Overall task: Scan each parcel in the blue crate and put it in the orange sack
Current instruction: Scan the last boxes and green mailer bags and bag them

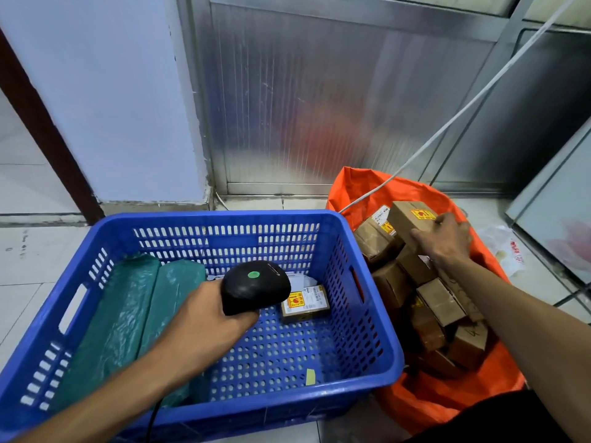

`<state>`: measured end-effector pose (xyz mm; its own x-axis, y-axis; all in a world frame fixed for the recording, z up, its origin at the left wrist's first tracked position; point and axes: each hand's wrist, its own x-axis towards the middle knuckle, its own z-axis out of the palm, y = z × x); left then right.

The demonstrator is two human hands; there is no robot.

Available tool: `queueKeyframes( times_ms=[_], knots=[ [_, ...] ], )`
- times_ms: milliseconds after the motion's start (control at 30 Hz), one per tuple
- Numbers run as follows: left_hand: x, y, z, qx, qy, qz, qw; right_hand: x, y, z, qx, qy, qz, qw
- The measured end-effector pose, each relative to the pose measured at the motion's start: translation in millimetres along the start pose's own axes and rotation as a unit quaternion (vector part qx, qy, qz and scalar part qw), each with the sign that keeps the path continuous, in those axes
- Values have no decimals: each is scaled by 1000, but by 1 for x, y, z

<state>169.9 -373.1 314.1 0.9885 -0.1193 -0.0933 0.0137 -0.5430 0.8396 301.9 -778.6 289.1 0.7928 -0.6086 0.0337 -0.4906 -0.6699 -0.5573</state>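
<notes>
Blue crate nearly emptied, orange sack filling.
My left hand grips the black handheld scanner over the perforated blue plastic crate, which holds one small brown cardboard parcel and green plastic mailers; my right hand grasps a long brown carton atop boxes in the orange fabric sack.

blue crate glossy perforated plastic; parcels matt cardboard w/ tape; sack shiny orange plastic.

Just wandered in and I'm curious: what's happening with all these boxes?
A person is sorting parcels. The left hand grips a black handheld scanner over the blue plastic crate, where a small brown cardboard box and green plastic-wrapped packages remain. The right hand holds a brown cardboard parcel over the orange sack, already piled with boxes.
</notes>
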Motion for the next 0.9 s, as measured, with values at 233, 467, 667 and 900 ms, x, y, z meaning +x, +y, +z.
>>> queueKeyframes(
  times_ms=[233, 467, 667, 900],
  knots=[
    [1, -4, -1, 9, 8, -11, 1000, 11, 8, 14, -36, 6, 1, 999],
    [2, -7, -2, 31, 30, -13, 999, 13, 12, 23, -61, 0, 9, 998],
    [4, -2, -1, 13, 13, -19, 1000, 10, 10, 16, -96, 11, -46, 994],
    [2, 2, 1, 25, 15, 7, 1000, 12, 8, 18, -115, -4, -59, 992]
  ],
)
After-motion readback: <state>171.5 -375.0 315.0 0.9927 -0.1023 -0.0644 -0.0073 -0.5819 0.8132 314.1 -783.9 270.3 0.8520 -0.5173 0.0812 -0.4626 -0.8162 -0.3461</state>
